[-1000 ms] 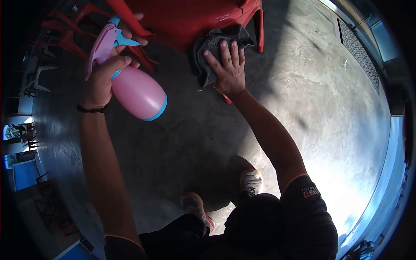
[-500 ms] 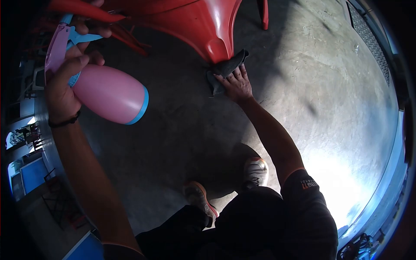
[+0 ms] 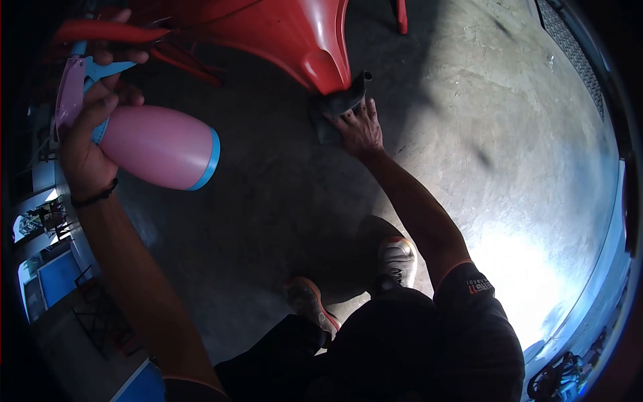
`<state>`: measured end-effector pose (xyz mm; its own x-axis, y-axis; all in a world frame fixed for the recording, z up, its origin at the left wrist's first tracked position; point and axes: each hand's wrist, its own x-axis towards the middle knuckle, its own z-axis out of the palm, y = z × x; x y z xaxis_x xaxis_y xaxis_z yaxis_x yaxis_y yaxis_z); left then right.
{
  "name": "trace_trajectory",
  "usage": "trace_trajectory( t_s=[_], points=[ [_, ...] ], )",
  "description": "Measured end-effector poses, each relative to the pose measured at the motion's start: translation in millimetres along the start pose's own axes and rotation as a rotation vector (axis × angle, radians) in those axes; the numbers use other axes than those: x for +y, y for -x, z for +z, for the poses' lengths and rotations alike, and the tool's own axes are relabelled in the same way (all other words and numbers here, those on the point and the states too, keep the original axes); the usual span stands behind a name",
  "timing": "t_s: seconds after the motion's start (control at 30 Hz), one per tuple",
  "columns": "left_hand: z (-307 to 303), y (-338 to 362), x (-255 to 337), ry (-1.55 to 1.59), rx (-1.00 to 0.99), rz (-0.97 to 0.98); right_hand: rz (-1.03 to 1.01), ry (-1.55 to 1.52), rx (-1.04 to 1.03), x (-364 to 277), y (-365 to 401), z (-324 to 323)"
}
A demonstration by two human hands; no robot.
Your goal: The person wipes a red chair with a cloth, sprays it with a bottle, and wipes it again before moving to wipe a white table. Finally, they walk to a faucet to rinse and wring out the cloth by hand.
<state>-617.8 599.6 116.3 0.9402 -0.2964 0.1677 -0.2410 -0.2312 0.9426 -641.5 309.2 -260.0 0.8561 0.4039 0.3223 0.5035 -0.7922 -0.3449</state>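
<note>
Head view: our right hand (image 3: 360, 130), spread flat, pins a crumpled dark grey cloth (image 3: 333, 107) against the low corner of a glossy red plastic chair (image 3: 315, 47); we judge it soft, limp, best bunched under the palm. Our left hand (image 3: 84, 151) grips the neck of a smooth pink plastic spray bottle (image 3: 161, 147), probably light.

One view, worn on my head: wide fisheye, facing forward and steeply down, floor (image 3: 469, 134) near beneath me.

Open concrete floor (image 3: 482, 134) beside red chair (image 3: 295, 33)
</note>
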Motion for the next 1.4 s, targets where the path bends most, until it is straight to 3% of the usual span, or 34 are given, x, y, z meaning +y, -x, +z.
trace_trajectory(
  t_s=[0.2,0.3,0.43,0.53,0.67,0.77,0.97,1.07,1.4],
  points=[
    [9.0,-5.0,5.4,-0.02,0.032,0.028,0.017,0.03,0.218,-39.7,-75.7,-64.9],
    [11.0,-6.5,3.4,-0.036,0.042,0.062,-0.066,-0.001,0.41,-42.3,-91.3,-73.5],
    [15.3,-6.5,4.6,-0.033,0.094,0.022,-0.111,0.073,0.607,-64.9,-146.3,-133.4],
    [20.3,-4.3,7.6,0.007,0.119,-0.002,-0.192,0.146,0.592,-77.5,-175.4,-185.8],
    [18.7,-4.3,7.5,0.066,0.127,-0.027,-0.251,0.036,0.739,-90.4,-213.7,-211.1],
    [20.3,-4.2,6.3,0.114,0.141,-0.036,-0.166,0.052,0.593,-98.8,-228.4,-227.9],
    [25.8,-3.9,7.6,0.086,0.163,-0.011,-0.281,0.03,0.686,-87.4,-203.9,-219.5],
    [25.7,-3.3,5.5,0.105,0.169,-0.017,-0.246,0.118,0.62,-81.2,-175.4,-206.8],
    [26.7,-1.3,0.2,0.102,0.131,0.031,-0.216,0.033,0.438,-10.6,-84.9,-74.9]
  ],
)
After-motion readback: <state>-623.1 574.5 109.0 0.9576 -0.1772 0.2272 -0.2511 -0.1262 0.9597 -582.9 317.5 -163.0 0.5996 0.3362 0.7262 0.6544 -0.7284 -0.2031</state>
